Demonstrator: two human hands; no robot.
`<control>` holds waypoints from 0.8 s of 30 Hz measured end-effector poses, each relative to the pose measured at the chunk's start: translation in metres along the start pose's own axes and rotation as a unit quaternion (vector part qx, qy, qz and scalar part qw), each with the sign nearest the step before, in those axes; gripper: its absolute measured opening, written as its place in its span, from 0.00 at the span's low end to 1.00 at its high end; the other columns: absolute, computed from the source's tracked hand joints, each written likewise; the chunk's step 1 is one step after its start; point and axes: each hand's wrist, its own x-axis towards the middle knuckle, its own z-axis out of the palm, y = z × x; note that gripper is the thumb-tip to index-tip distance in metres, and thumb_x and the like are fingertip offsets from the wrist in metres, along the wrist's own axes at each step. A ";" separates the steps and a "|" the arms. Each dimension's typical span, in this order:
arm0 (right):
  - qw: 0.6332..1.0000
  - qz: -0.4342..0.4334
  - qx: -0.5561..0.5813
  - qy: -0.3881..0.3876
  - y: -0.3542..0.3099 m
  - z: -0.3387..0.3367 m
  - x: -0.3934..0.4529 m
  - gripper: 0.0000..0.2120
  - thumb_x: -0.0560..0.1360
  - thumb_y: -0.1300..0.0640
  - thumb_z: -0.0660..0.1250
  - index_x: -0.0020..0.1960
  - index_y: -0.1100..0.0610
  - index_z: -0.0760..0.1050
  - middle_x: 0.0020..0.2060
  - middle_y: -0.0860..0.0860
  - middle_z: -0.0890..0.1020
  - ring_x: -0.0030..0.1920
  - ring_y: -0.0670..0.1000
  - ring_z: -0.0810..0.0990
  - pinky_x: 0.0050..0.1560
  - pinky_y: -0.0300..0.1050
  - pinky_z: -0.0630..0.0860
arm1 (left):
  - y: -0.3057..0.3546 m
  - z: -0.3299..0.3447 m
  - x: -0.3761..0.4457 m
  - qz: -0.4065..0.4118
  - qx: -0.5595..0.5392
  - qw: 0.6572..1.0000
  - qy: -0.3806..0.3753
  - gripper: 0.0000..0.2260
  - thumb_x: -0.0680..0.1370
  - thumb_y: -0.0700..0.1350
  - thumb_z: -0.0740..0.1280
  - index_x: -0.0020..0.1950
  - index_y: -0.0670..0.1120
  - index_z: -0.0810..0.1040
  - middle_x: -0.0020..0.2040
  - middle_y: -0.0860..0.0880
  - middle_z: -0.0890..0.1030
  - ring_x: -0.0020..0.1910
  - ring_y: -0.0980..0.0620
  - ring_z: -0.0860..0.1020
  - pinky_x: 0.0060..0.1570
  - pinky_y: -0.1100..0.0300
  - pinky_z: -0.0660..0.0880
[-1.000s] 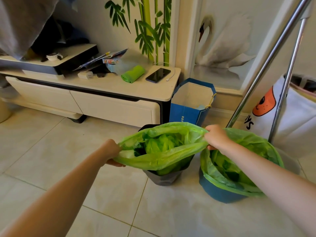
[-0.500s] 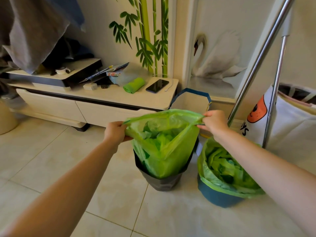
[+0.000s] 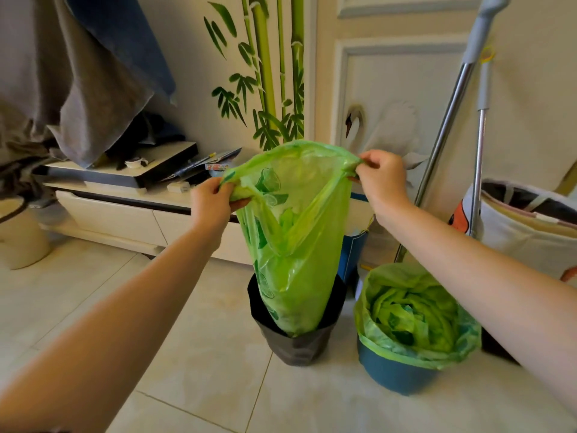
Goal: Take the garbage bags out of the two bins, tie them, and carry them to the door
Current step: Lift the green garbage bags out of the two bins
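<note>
A translucent green garbage bag (image 3: 296,242) hangs mostly lifted out of the dark grey bin (image 3: 296,348), its bottom tip still inside the rim. My left hand (image 3: 212,204) pinches the bag's left top edge and my right hand (image 3: 382,182) pinches the right top edge, stretching the mouth open between them. To the right stands a blue bin (image 3: 393,373) lined with a second green bag (image 3: 415,317), its rim folded over the bin's edge, untouched.
A low cream cabinet (image 3: 125,214) with clutter runs along the wall on the left. Two metal poles (image 3: 449,129) lean by the wall at right, beside a white fabric basket (image 3: 527,239). A blue paper bag (image 3: 354,251) stands behind the bins. Tiled floor lies in front.
Both hands have raised the green bag upward, drawing it from spread over the grey bin's rim to hanging almost fully above the bin.
</note>
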 end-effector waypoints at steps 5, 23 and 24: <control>0.998 -0.039 0.035 0.020 -0.039 -0.017 -0.011 0.16 0.71 0.72 0.59 0.39 0.55 0.78 0.33 0.50 0.80 0.38 0.52 0.81 0.43 0.45 0.81 | 0.038 -0.004 -0.022 0.071 -0.013 0.997 -0.001 0.10 0.80 0.37 0.61 0.44 0.44 0.80 0.44 0.45 0.82 0.39 0.55 0.84 0.38 0.64 0.80; 0.990 -0.101 0.099 0.002 -0.118 -0.078 -0.107 0.13 0.65 0.71 0.61 0.28 0.57 0.77 0.19 0.47 0.76 0.24 0.46 0.75 0.26 0.38 0.73 | 0.091 -0.019 -0.114 0.053 0.008 0.996 -0.075 0.07 0.79 0.41 0.65 0.47 0.45 0.82 0.43 0.46 0.84 0.41 0.53 0.84 0.41 0.61 0.82; 0.990 -0.101 0.098 -0.009 -0.118 -0.080 -0.115 0.14 0.64 0.71 0.61 0.27 0.56 0.77 0.17 0.44 0.74 0.22 0.45 0.73 0.24 0.35 0.71 | 0.089 -0.019 -0.120 0.043 0.008 0.996 -0.080 0.07 0.79 0.40 0.65 0.45 0.45 0.82 0.42 0.46 0.84 0.39 0.53 0.84 0.41 0.60 0.82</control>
